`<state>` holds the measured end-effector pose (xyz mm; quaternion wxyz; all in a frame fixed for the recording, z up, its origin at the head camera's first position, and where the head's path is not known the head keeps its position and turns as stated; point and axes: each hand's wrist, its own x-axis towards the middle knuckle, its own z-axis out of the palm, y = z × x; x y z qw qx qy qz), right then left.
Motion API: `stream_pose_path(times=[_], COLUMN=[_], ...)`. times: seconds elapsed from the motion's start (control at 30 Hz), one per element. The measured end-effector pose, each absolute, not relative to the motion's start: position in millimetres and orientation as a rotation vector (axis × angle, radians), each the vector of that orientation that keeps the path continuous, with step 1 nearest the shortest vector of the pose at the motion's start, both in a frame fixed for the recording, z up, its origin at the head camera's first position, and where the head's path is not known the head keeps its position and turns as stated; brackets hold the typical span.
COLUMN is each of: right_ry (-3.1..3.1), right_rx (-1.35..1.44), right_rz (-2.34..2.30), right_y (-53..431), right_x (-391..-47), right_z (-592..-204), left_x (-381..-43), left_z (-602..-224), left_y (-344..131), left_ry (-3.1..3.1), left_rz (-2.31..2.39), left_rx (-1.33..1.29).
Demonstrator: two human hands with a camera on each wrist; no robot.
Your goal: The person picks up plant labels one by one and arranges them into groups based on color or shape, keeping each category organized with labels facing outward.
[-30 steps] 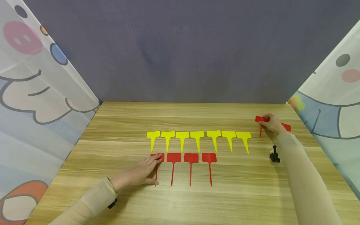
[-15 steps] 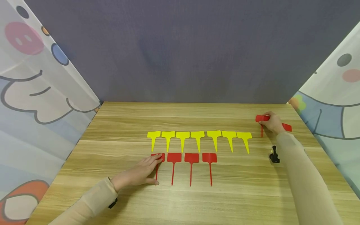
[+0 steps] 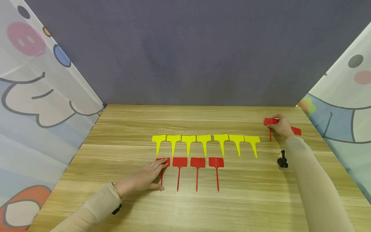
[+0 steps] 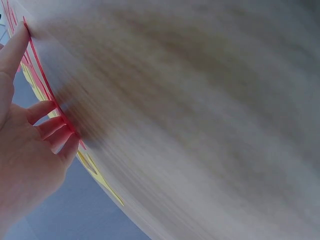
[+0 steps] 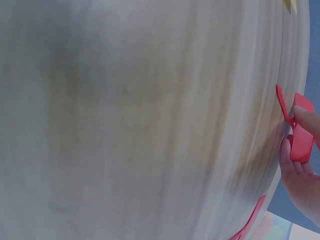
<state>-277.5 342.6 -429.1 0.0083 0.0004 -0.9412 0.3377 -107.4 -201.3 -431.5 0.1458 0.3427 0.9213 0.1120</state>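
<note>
In the head view my left hand (image 3: 142, 178) rests on the leftmost red plant label (image 3: 161, 176), fingertips on its head and thumb by the stem's tip. Its fingers look fairly straight in the left wrist view. To its right, more red plant labels (image 3: 197, 162) lie in a row, heads away from me. At the far right my right hand (image 3: 281, 126) pinches another red plant label (image 3: 269, 121) by its head, stem toward me. The right wrist view has the thumb across that label's face (image 5: 301, 142). A further red label (image 3: 296, 130) is partly hidden behind the right wrist.
Several yellow T-shaped plant labels (image 3: 188, 139) form a row behind the red ones. A small black object (image 3: 282, 160) appears beside the right forearm. A dark grey curtain (image 3: 185, 54) rises at the table's back edge, with cartoon-printed cloths on both sides.
The right hand and its red plant label have shifted very slightly away from me. The left hand stays in place on its label.
</note>
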Motion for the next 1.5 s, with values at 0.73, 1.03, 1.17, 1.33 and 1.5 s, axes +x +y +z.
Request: stream_pose_path(times=[0.73, 1.03, 1.17, 1.33, 1.5], right_ry=[-2.947, -2.985, -3.038, -3.002, -2.897], right_rx=[0.021, -0.03, -0.053, -0.05, -0.041], right_rz=[1.176, 1.192, 1.308, 1.408, 1.642], right_y=[352.7, 353.6, 354.9, 353.4, 349.3], right_x=[-271.1, -264.8, -260.7, -257.5, -254.3], right_z=[-415.9, -405.9, -401.9, -397.7, -394.5], left_x=[-107.1, -106.8, -106.9, -107.1, -106.9], left_z=[-431.9, -431.9, -432.5, -432.3, -431.9], left_y=[-201.4, -201.6, -201.9, -201.8, -201.8], left_ry=[2.655, 2.655, 2.656, 2.659, 2.65], left_rz=[0.308, 0.306, 0.306, 0.309, 0.33], left_rx=[0.993, 1.001, 0.998, 1.008, 1.006])
